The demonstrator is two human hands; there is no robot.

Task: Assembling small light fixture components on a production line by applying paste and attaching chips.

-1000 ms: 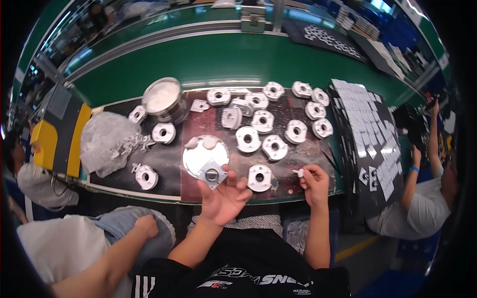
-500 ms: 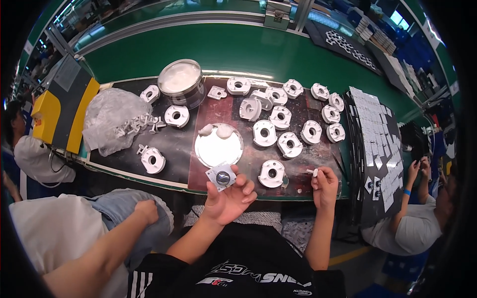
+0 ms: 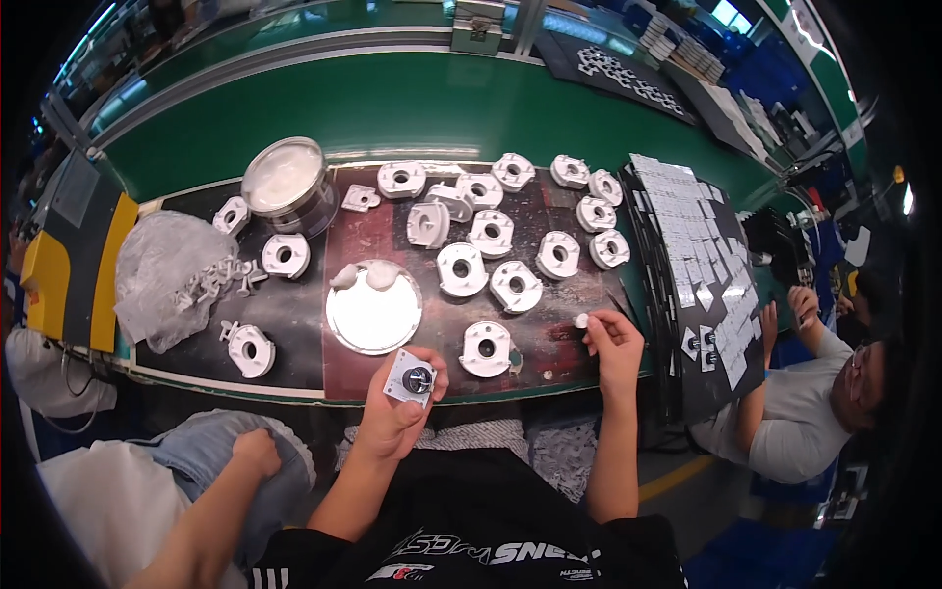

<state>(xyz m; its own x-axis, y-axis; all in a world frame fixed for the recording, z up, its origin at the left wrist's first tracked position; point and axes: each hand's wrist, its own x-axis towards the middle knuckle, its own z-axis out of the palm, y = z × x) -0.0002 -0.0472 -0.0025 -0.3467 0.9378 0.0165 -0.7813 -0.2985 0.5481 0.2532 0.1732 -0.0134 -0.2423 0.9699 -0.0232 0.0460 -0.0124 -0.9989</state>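
My left hand (image 3: 394, 420) is closed round a square white plate (image 3: 401, 370) with a dark, glossy round piece at its middle. It is held in front of the table's near edge, just below a round white lid (image 3: 371, 319) with white lumps on its far rim. Over the right part of the work mat, my right hand (image 3: 618, 355) pinches a small white plastic pin (image 3: 581, 320) between thumb and fingertips. The nearest of several white round housings (image 3: 485, 365), each with a central hole, lies between my hands.
A tub of white paste (image 3: 287, 177) stands at the back left. Beside it lie a clear plastic bag (image 3: 157, 285) and loose white pins (image 3: 211, 281). Black boards with white plates (image 3: 687, 236) are stacked at right. People sit on both sides, one arm (image 3: 211, 501) close on my left.
The whole view has shifted, so the table's things appear farther left. My left hand has turned the plate and now wraps its fingers behind it. My right hand still pinches the pin.
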